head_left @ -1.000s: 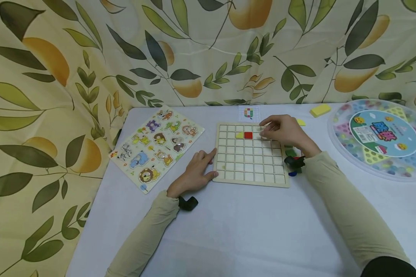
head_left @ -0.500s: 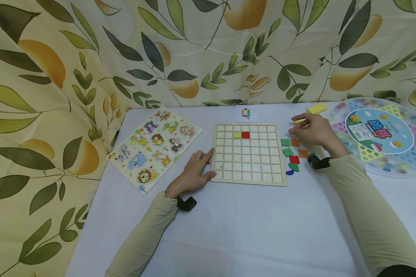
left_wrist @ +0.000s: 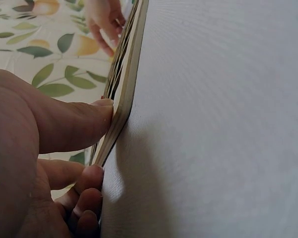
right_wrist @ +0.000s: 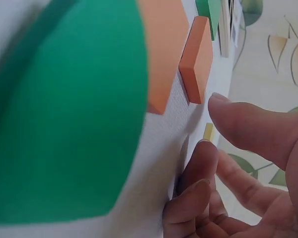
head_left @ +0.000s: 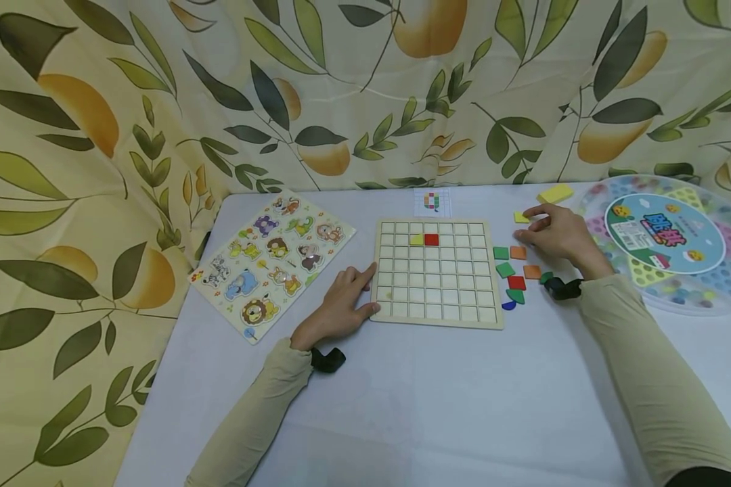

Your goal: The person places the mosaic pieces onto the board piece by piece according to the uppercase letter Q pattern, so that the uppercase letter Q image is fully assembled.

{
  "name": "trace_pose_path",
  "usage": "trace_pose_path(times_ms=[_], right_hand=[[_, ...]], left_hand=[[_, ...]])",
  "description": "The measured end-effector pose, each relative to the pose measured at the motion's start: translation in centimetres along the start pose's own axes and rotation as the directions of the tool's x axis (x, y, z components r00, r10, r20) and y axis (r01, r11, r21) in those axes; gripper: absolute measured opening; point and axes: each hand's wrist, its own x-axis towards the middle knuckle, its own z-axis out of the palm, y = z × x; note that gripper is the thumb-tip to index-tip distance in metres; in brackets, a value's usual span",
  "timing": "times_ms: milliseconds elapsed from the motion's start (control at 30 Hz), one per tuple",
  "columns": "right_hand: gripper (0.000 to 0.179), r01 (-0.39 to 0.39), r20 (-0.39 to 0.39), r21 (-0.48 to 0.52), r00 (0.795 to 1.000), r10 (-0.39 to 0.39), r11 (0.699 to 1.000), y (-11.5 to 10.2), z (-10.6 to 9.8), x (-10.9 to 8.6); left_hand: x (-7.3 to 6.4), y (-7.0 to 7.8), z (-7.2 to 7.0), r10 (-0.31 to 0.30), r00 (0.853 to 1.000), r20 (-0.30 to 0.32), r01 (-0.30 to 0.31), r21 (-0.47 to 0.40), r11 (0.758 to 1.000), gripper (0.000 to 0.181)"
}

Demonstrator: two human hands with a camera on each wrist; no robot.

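Observation:
A square wooden grid board [head_left: 435,277] lies on the table in the head view. One yellow piece [head_left: 417,239] and one red square [head_left: 431,239] sit side by side in its second row. My left hand [head_left: 339,304] rests at the board's left edge, index finger and thumb touching the frame; the left wrist view shows the thumb [left_wrist: 79,124] against the rim. My right hand [head_left: 554,233] is right of the board, thumb and fingers apart, fingertips close by a small yellow piece [head_left: 520,217]. In the right wrist view that yellow piece [right_wrist: 208,131] shows behind the fingertips.
Loose green, orange, red and blue pieces [head_left: 516,283] lie along the board's right side. A pattern card [head_left: 432,201] sits behind the board. An animal puzzle [head_left: 273,264] lies left. A yellow block [head_left: 555,193] and a round clear case [head_left: 664,237] stand right.
My right hand has moved from over the board's upper right to the yellow piece on the right. The left hand keeps its place at the board's edge.

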Motion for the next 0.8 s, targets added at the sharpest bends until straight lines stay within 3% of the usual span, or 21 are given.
trace_pose_path(times_ms=[433,800], right_hand=[[0.059,-0.031,0.000,0.020,1.000,0.031,0.999,-0.12,0.10,0.16],[0.043,-0.038,0.040,0.003,0.998,0.038,0.999,-0.35,0.32,0.49]], left_hand=[[-0.05,-0.39,0.31,0.011,1.000,-0.011,-0.011,0.000,1.000,0.078],[-0.05,-0.24,0.22,0.008,1.000,-0.014,-0.008,0.005,1.000,0.078]])
